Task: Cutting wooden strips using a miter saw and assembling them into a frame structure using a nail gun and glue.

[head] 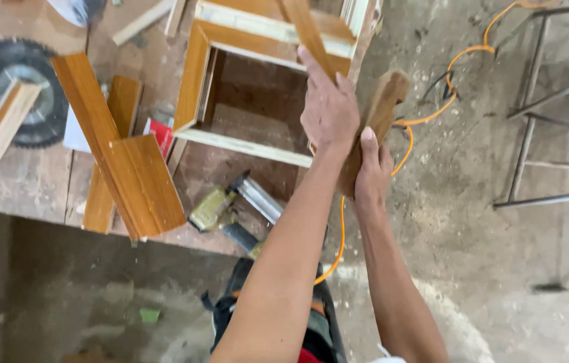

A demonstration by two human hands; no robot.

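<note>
Right hand [373,167] wrapped around the lower part of a short wooden moulding piece [380,111], thumb laid up its face, holding it tilted beyond the right edge of the workbench [22,181]. Left hand [328,111] loosely closed on a thin wooden strip [306,30], fingers pointing up over the corner of an open wooden frame [231,138] lying on the bench. Moulding piece probably light, stiff, smooth-faced and a little slippery; best gripped mid-length across the flat sides, away from the rounded end. Strip likely light, somewhat springy, best pinched near the end. Nail gun [234,208] lying just below the frame, orange hose [425,117] trailing over the dusty floor.
</note>
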